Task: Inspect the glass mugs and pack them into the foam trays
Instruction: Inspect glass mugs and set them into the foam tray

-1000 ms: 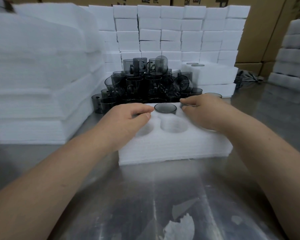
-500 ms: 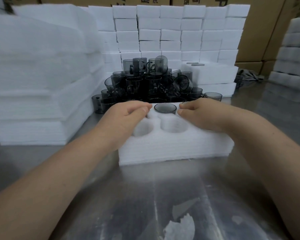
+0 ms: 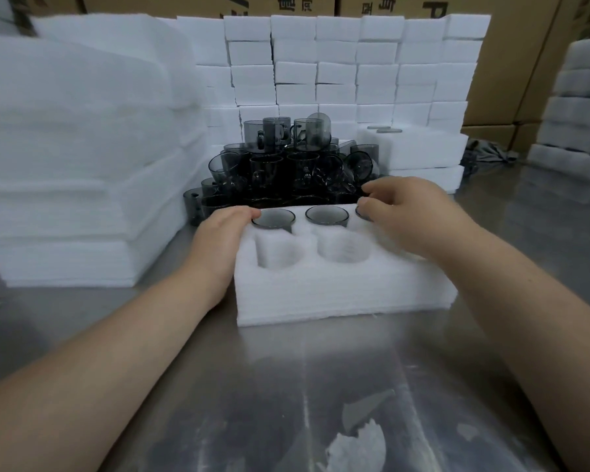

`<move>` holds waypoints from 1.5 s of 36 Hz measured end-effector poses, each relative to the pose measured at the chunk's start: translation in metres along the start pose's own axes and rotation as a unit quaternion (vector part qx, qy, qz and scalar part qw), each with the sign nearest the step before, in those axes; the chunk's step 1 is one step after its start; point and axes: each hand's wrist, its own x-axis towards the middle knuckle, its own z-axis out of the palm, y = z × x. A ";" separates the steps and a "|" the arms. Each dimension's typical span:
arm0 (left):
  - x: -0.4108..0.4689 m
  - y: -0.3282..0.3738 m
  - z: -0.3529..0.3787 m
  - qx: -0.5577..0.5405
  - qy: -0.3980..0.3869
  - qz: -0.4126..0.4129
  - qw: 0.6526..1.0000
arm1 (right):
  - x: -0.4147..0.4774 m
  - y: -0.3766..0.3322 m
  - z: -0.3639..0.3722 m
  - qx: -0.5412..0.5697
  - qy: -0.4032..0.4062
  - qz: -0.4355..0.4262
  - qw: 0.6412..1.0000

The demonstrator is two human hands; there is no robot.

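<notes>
"On the steel table [image 3: 286,386], how full is the foam tray [image 3: 338,294]?"

"Its back row looks done: 3 smoked-glass mugs sit sunk to their rims, the left mug [image 3: 273,218], the middle mug [image 3: 327,214] and the right mug [image 3: 362,212], which is mostly hidden."

"And the front row?"

"2 empty pockets [image 3: 278,252] show. A 3rd may lie under the right forearm; I cannot see it. So I'd judge the tray about half packed."

"What are the hands doing?"

"The left hand [image 3: 222,229] lies at the tray's left end, fingers loosely bent and gripping nothing, tips touching the left mug's rim. The right hand [image 3: 409,212] hangs over the right mug with fingers curled and the thumb at the rim. Whether it pinches the glass or only touches it, I cannot tell."

"Much left?"

"Plenty. The pile of mugs [image 3: 293,165] just behind the tray stands several layers high, all unpacked. Each needs looking over first, then the front pockets filled, then more trays from the foam stacks [image 3: 65,148] on the left."
</notes>
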 end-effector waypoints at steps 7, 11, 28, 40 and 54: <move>0.005 -0.002 0.000 0.026 0.021 0.036 0.999 | 0.012 -0.023 -0.009 0.040 0.056 -0.043 0.997; 0.006 -0.003 -0.001 0.040 0.021 0.042 0.998 | 0.039 -0.043 -0.002 -0.040 0.017 -0.086 0.995; 0.005 -0.003 -0.001 0.022 0.006 0.028 0.999 | 0.115 -0.030 0.042 -0.377 -0.095 -0.055 0.920; 0.004 -0.002 0.000 0.035 -0.005 0.041 0.999 | 0.116 -0.021 0.017 -0.350 0.043 -0.052 0.934; 0.002 0.001 -0.003 0.068 -0.020 0.067 0.995 | 0.023 -0.038 0.014 0.256 0.130 -0.077 0.955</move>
